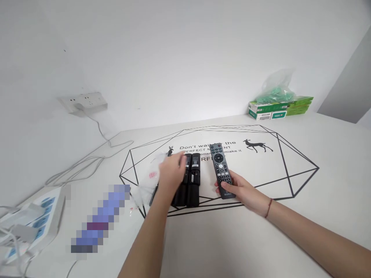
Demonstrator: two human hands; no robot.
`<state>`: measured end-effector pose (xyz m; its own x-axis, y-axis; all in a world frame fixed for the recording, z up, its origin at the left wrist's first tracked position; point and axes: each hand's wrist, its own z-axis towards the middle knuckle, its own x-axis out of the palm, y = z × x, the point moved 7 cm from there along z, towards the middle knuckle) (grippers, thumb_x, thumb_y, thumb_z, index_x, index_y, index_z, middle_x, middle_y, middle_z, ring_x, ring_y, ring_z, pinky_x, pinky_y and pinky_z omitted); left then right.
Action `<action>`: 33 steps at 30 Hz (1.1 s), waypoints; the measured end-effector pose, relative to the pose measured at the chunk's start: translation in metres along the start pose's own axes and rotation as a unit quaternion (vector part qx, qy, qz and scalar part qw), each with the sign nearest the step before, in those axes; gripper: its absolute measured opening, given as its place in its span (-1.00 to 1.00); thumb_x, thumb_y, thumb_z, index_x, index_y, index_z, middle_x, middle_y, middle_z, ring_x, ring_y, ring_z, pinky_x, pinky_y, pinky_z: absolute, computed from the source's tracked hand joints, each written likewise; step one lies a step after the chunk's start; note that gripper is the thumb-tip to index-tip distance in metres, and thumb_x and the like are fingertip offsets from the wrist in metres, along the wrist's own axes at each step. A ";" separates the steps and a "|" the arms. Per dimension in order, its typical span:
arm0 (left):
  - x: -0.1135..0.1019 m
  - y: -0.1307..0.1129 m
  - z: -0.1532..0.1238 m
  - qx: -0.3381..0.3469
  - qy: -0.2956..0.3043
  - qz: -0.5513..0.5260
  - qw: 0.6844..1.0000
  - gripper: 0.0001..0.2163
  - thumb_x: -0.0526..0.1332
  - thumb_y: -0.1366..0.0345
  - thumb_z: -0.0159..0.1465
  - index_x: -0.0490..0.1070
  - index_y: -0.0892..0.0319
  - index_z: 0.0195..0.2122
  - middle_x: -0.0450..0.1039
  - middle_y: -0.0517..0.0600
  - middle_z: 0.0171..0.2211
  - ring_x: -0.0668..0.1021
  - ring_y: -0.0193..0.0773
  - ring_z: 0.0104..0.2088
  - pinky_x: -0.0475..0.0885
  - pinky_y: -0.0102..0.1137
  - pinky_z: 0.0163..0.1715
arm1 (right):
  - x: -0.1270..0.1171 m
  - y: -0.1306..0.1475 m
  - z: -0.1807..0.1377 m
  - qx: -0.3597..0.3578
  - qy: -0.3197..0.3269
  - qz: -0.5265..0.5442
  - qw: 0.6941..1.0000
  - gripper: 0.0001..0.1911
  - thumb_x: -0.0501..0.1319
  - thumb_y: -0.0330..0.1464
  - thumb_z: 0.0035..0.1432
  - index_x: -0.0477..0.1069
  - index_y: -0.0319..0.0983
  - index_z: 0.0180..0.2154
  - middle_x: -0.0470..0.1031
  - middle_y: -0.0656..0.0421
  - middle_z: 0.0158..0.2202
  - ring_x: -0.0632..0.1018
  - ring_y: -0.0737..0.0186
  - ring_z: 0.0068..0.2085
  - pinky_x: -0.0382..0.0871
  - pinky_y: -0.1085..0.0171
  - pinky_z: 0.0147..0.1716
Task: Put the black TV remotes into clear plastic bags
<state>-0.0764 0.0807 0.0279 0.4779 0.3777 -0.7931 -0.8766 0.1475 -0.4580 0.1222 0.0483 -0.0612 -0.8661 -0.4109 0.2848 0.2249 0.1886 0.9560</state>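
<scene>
My right hand (pixel 242 192) grips the lower end of a black remote control (pixel 220 166) that lies face up on the white table (pixel 261 239). Two more black remotes (pixel 193 179) lie side by side to its left, backs up. My left hand (pixel 171 172) reaches over the leftmost of these, fingers blurred by motion and touching or just above it. A clear plastic bag (pixel 147 181) lies just left of that hand.
A green tissue box (pixel 279 108) with a plastic bag on top stands at the back right. A white power strip (pixel 34 218) with cables sits at the front left, a wall socket (pixel 84 101) behind it. A geometric decal with deer marks the table.
</scene>
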 end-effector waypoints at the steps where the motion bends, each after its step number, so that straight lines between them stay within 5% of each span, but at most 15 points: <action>1: -0.014 0.025 0.005 -0.069 -0.036 0.032 0.996 -0.72 0.06 0.22 0.25 0.48 0.08 -0.09 0.50 0.13 -0.07 0.43 0.07 0.01 0.22 -0.04 0.04 | 0.000 0.000 -0.001 0.006 -0.005 0.002 1.000 -0.60 0.33 -0.14 0.02 0.29 -0.21 -0.20 0.45 0.13 -0.23 0.52 0.22 -0.26 0.38 0.17 -0.20; 3: -0.038 0.073 0.007 -0.193 -0.076 0.073 0.976 -0.73 0.18 0.20 0.14 0.49 0.10 -0.15 0.45 0.22 0.00 0.38 0.21 0.06 0.19 0.08 0.03 | 0.001 0.001 -0.002 0.016 -0.005 0.002 1.000 -0.58 0.35 -0.13 0.00 0.29 -0.21 -0.21 0.45 0.11 -0.22 0.52 0.21 -0.26 0.38 0.16 -0.20; 5: -0.043 0.116 0.003 -0.298 -0.013 0.107 0.949 -0.69 0.26 0.13 0.02 0.49 0.12 -0.22 0.43 0.28 0.01 0.38 0.31 0.05 0.19 0.15 -0.01 | 0.003 0.001 -0.002 0.020 0.000 0.000 1.000 -0.58 0.35 -0.13 -0.01 0.30 -0.22 -0.20 0.46 0.12 -0.23 0.51 0.21 -0.26 0.38 0.17 -0.21; 8: -0.042 0.148 -0.003 -0.351 0.043 0.098 0.930 -0.67 0.32 0.12 -0.09 0.47 0.15 -0.31 0.48 0.30 -0.06 0.45 0.28 -0.01 0.26 0.07 -0.06 | 0.003 0.001 -0.002 0.017 0.008 -0.003 1.000 -0.58 0.34 -0.14 0.01 0.30 -0.22 -0.17 0.46 0.12 -0.23 0.51 0.22 -0.26 0.37 0.18 -0.21; 14: -0.043 0.148 -0.003 -0.346 0.024 0.041 0.937 -0.80 0.28 0.29 -0.10 0.42 0.18 -0.41 0.55 0.22 -0.24 0.50 0.16 -0.06 0.33 -0.12 -0.12 | 0.002 0.000 -0.002 0.025 0.005 -0.009 1.000 -0.59 0.34 -0.15 0.01 0.31 -0.22 -0.18 0.47 0.11 -0.23 0.51 0.20 -0.25 0.37 0.16 -0.21; 18: -0.050 0.133 0.000 -0.330 -0.006 -0.052 0.942 -0.87 0.24 0.23 0.01 0.39 0.18 -0.47 0.50 0.05 -0.46 0.55 0.01 -0.20 0.40 -0.26 -0.25 | 0.002 0.002 -0.003 0.030 0.003 -0.009 1.000 -0.59 0.35 -0.15 -0.01 0.31 -0.22 -0.20 0.47 0.12 -0.24 0.51 0.21 -0.27 0.38 0.18 -0.23; 22: -0.046 0.105 0.004 -0.309 -0.067 -0.196 0.928 -0.79 0.09 0.18 0.21 0.34 0.16 -0.19 0.50 0.02 -0.25 0.57 -0.23 -0.22 0.45 -0.41 -0.30 | 0.003 0.002 -0.003 0.042 0.003 -0.006 0.999 -0.61 0.33 -0.16 0.01 0.30 -0.21 -0.20 0.46 0.13 -0.23 0.51 0.22 -0.27 0.38 0.20 -0.24; 23: -0.040 0.096 0.005 -0.303 -0.078 -0.268 0.911 -0.80 0.07 0.20 0.25 0.30 0.13 -0.14 0.49 0.02 -0.20 0.58 -0.28 -0.24 0.46 -0.42 -0.30 | 0.003 0.002 -0.003 0.046 0.000 -0.008 0.999 -0.62 0.33 -0.17 0.01 0.30 -0.21 -0.21 0.46 0.13 -0.24 0.51 0.22 -0.27 0.37 0.21 -0.24; 27: -0.005 0.060 0.007 -0.285 -0.067 -0.615 0.732 -0.81 0.15 0.33 0.26 0.18 0.06 -0.13 0.50 0.08 -0.13 0.62 -0.27 -0.29 0.52 -0.34 -0.29 | 0.004 0.001 -0.005 0.056 -0.011 -0.011 0.998 -0.69 0.30 -0.24 0.00 0.30 -0.21 -0.24 0.46 0.14 -0.29 0.51 0.21 -0.31 0.35 0.23 -0.33; 33: 0.015 0.046 0.002 -0.295 -0.081 -0.705 0.640 -0.65 0.13 0.48 0.28 0.15 0.05 0.05 0.47 0.07 -0.02 0.60 -0.33 -0.17 0.50 -0.36 -0.12 | 0.010 0.000 -0.008 0.054 -0.001 -0.054 0.997 -0.88 0.16 -0.37 -0.03 0.28 -0.22 -0.36 0.42 0.21 -0.45 0.42 0.29 -0.46 0.23 0.29 -0.48</action>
<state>-0.1094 0.0947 -0.0047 0.7158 0.3458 0.6066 0.6167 0.0943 -0.7815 0.1174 0.0372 -0.0580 -0.8839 -0.4316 0.1800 0.0806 0.2385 0.9678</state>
